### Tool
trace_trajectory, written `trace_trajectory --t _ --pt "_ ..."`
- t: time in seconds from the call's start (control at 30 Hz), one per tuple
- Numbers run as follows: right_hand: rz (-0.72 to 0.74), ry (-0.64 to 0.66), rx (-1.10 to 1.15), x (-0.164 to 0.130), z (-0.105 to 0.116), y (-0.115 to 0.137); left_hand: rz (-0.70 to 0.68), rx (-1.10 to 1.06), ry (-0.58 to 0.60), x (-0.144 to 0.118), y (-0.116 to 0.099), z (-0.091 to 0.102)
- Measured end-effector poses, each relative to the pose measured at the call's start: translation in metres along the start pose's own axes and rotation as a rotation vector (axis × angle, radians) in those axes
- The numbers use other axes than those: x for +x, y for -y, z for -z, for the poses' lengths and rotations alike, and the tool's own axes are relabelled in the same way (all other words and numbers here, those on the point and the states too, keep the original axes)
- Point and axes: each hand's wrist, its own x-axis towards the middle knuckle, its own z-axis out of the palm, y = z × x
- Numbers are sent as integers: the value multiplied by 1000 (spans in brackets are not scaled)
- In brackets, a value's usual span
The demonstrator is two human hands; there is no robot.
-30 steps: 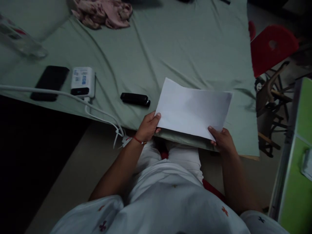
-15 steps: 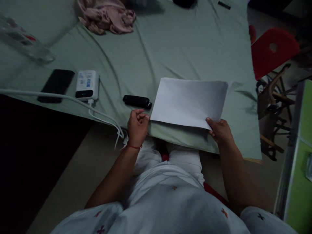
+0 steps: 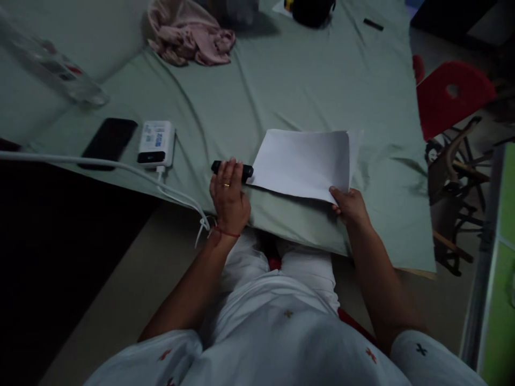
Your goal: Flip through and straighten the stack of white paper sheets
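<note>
My left hand [image 3: 230,195] lies over a black stapler [image 3: 248,171], its fingers laid across the top and curled round the far side. Part of the stapler is hidden under those fingers. At the stapler's right end is the near left corner of some white paper [image 3: 301,161]; whether that corner sits inside the jaw I cannot tell. With thumb on top and fingers beneath, my right hand [image 3: 349,206] pinches the near right corner of the paper, which bends slightly upward along its right side.
To the left lie a white power bank [image 3: 156,142] with a plugged-in cable [image 3: 169,190] and a dark phone [image 3: 108,140]. A pink cloth [image 3: 193,40] and a black object [image 3: 311,12] are at the back of the green-covered table [image 3: 306,86]. A red chair [image 3: 450,96] stands right.
My left hand has left the paper's near left corner and come down over the stapler. The paper and my right hand have shifted slightly left, toward the stapler.
</note>
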Motion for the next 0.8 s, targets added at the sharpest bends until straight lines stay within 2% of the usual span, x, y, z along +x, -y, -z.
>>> trace_trajectory --t 0.23,0.37,0.47,0.57,0.7,0.8 --pt "-22 -12 0 4 -3 -8 -40 191 276 -5 1 -4" --pt "97 -24 46 14 -4 -24 -80 196 294 -4 6 -3" --pt "219 -73 84 19 -4 -31 -125 154 255 -4 12 -7" --pt "250 -86 94 14 5 -31 -155 99 183 -7 20 -12" --pt "179 -93 56 -4 44 -36 -156 1 2 -15 27 -14" --pt "138 -100 32 -22 82 -47 -55 -150 -134 -24 17 -12"
